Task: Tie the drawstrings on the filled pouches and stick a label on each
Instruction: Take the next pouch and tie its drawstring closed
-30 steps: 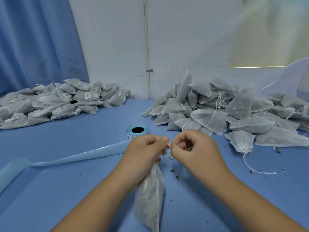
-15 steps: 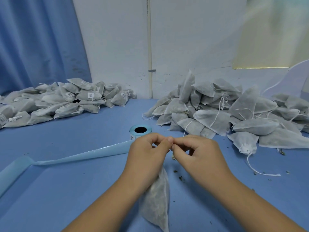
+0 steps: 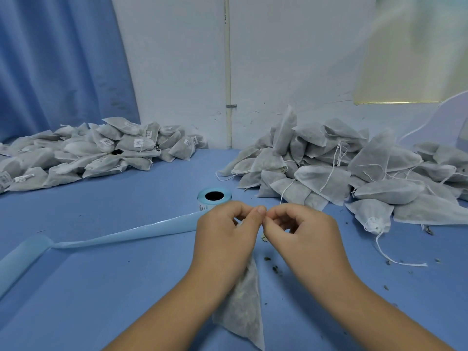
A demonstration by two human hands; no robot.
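A filled white mesh pouch hangs below my hands, its lower end near the blue table. My left hand grips the pouch's neck, thumb and forefinger pinched at the top. My right hand meets it fingertip to fingertip and pinches the drawstring, which is mostly hidden between the fingers. A roll of labels with a light blue core stands just behind my hands, and its backing strip trails off to the left.
A heap of labelled pouches lies at the back left. A larger heap of unlabelled pouches with loose strings fills the back right; one pouch lies apart with its string trailing. Dark crumbs dot the table.
Both hands have drawn close together, fingertips touching above the pouch neck. The pouch hangs slightly further right and the view has shifted a little.
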